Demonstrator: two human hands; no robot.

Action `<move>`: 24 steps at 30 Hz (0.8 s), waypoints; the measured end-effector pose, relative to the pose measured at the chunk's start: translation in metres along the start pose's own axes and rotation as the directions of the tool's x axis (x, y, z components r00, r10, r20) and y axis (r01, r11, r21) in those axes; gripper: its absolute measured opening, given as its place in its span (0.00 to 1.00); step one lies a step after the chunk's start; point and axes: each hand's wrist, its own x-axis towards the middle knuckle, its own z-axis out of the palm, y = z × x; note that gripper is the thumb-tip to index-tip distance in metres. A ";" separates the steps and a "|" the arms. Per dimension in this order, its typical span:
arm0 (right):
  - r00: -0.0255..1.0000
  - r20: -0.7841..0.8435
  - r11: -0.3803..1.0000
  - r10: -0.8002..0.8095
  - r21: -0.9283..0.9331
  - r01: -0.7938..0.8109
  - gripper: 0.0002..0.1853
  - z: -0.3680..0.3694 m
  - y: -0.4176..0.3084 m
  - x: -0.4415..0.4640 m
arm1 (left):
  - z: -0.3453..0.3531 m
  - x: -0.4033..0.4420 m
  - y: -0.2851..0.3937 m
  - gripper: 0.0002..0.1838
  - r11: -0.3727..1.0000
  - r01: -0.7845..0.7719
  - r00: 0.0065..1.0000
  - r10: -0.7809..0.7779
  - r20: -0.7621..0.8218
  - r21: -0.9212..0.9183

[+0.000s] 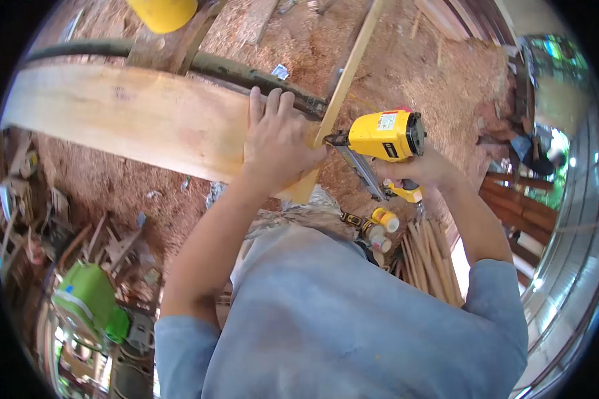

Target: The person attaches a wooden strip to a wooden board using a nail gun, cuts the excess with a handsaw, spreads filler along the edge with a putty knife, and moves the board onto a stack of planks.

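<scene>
My left hand (279,139) lies over the right end of a wide pale board (133,116), fingers apart and pressing on the wood. A narrow wooden strip (353,66) runs past the board's end, beside this hand's thumb. My right hand (422,169) is wrapped round the handle of a yellow nail gun (383,135). The gun's dark nose touches or nearly touches the strip, just right of my left hand. Part of the right hand's grip is hidden behind the tool.
A dark pipe-like bar (246,78) runs behind the board. Wood shavings cover the ground. A yellow container (163,13) is at the top, a green container (83,292) at lower left, thin sticks (429,259) at lower right. Another person (539,159) is at far right.
</scene>
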 end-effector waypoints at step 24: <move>0.983 0.180 0.997 0.030 -0.080 -0.016 0.10 -0.026 -0.042 0.026 | 0.015 -0.004 -0.007 0.26 0.998 0.005 1.000 -0.006 -0.007 -0.067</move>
